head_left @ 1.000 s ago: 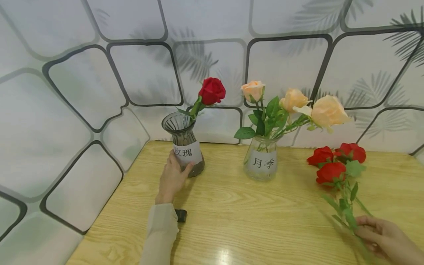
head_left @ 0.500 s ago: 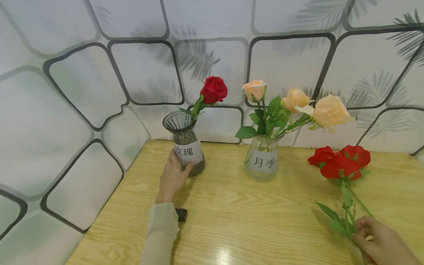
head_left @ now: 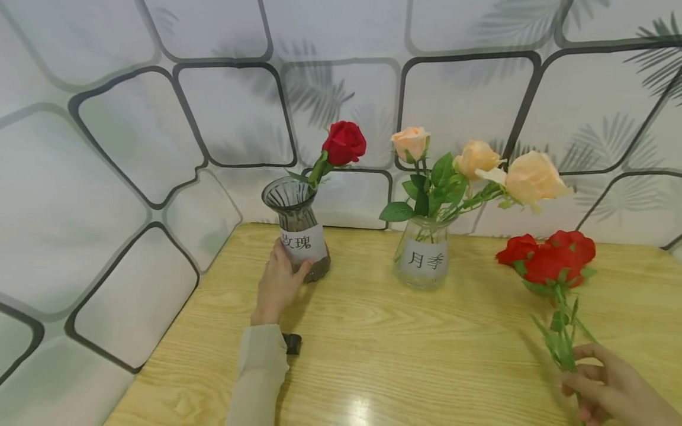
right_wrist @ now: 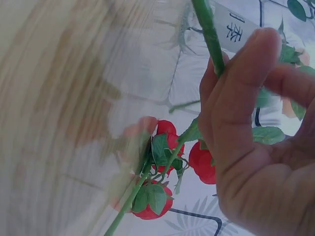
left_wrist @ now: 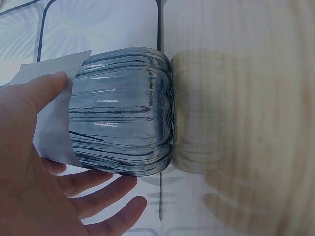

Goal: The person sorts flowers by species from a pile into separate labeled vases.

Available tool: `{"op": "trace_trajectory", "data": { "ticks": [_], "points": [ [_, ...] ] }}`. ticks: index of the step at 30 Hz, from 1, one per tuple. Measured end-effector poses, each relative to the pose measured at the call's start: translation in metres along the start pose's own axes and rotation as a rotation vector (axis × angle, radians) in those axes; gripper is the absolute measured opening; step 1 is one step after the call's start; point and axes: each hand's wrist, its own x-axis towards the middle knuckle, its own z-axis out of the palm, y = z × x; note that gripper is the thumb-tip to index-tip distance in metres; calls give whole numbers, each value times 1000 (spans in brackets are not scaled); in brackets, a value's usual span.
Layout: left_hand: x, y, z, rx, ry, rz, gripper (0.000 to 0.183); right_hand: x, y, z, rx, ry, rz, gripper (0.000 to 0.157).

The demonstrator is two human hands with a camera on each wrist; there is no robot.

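My left hand (head_left: 278, 287) grips the grey ribbed glass vase (head_left: 296, 220) low on its side. In the left wrist view, its thumb lies on the white paper label (left_wrist: 54, 110), with the other fingers round the far side of the vase. One dark red rose (head_left: 344, 143) leans to the right out of this vase. At the lower right, my right hand (head_left: 613, 381) pinches a green stem (right_wrist: 209, 37) between thumb and fingers. Several red roses (head_left: 551, 263) cluster beyond that hand; their heads overlap, and which one belongs to the pinched stem is hard to tell.
A clear glass vase (head_left: 421, 269) with a lettered label stands mid-table, holding peach roses (head_left: 534, 177) and leaves that spread right. Behind the wooden table (head_left: 415, 361) rises a patterned wall (head_left: 341, 35). A small black object (head_left: 292, 344) shows beside the left cuff.
My right hand has shifted slightly left and its fingers have moved on the stem; the leaves and a red bloom there have turned. The left hand and grey vase stay put.
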Motion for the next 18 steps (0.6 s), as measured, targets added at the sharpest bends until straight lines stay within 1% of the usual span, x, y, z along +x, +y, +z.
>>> {"op": "trace_trajectory", "data": {
  "ticks": [3, 5, 8, 10, 12, 13, 15, 17, 18],
  "points": [
    [0, 0, -1, -1, 1, 2, 84, 0, -2, 0, -40, 10, -26, 45],
    [-1, 1, -1, 0, -1, 2, 84, -1, 0, 1, -71, 21, -90, 37],
    [-1, 1, -1, 6, -5, -4, 85, -2, 0, 4, -144, 63, -113, 27],
    [0, 1, -1, 7, -7, -6, 85, -2, -1, 6, -222, 106, -115, 22],
    [0, 1, -1, 8, -10, -8, 85, -2, -3, 8, -243, 123, -60, 22],
    [0, 1, -1, 8, -11, -10, 85, -2, -3, 7, -230, 115, -53, 22],
    [0, 1, -1, 7, -14, -12, 85, -2, -4, 6, -154, 60, -73, 16],
    [0, 1, -1, 9, -16, -18, 86, -1, -3, 3, -12, -40, -126, 5],
    [0, 1, -1, 10, -16, -20, 86, -1, -2, 2, 50, -93, -160, 4]
  ]
}}
